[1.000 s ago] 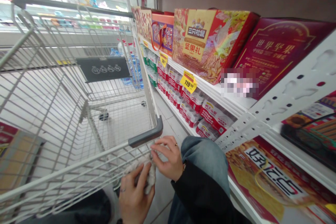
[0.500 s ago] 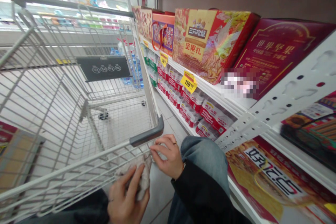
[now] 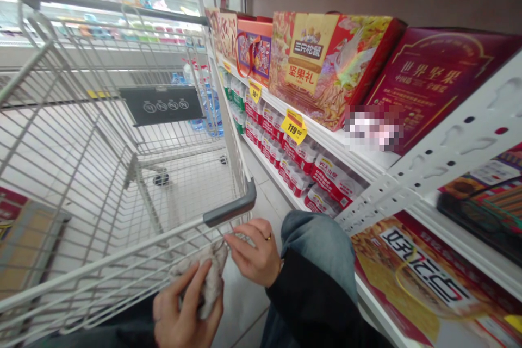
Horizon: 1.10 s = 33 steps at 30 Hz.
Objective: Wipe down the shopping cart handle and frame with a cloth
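Low at about 7 o'clock, a fuzzy grey-white bundle (image 3: 211,285) pinched in a narrow left grip (image 3: 183,310), just below the rail of the wire shopping cart (image 3: 229,211), with the right grip (image 3: 255,254) held fairly wide just beside it.

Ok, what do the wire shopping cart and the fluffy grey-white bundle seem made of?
The wire cart basket looks like plated steel: thin, glinting rods. The fluffy grey-white bundle looks like fleece or perhaps faux fur, going by its soft pile.
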Available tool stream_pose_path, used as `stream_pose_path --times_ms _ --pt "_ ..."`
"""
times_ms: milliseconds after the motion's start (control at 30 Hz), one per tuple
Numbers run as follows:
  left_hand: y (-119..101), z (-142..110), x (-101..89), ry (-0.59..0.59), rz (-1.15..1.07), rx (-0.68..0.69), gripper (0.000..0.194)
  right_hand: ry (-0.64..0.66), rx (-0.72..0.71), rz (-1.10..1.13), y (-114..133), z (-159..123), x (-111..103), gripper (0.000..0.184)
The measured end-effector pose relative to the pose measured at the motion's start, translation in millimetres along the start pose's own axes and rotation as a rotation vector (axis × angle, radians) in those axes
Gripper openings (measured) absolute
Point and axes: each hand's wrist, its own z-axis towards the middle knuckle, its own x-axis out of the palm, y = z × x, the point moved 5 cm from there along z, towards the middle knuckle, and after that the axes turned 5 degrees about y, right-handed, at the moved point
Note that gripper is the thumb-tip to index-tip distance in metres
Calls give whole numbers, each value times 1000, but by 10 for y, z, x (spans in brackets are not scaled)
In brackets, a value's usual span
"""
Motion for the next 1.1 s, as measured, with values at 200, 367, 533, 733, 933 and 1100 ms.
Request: stream_pose_path --times_ms 200,367,533,733,933,1100 --pt "54 -43 10 55 -17 3 66 48 18 -55 -60 -31 67 37" --pt "133 -63 -115 -29 47 -34 76 28 42 -27 -72 -29 79 37" --pt "76 -49 -51 42 36 5 69 23 53 -32 -75 -23 80 40" --pt "129 -43 -166 -22 35 -55 81 30 30 -94 -80 -31 87 45" --pt "121 -86 -44 55 27 -12 68 3 75 -115 -72 -33 104 43" --pt "158 -87 -152 -37 48 -38 74 -23 99 -96 -111 -47 106 43"
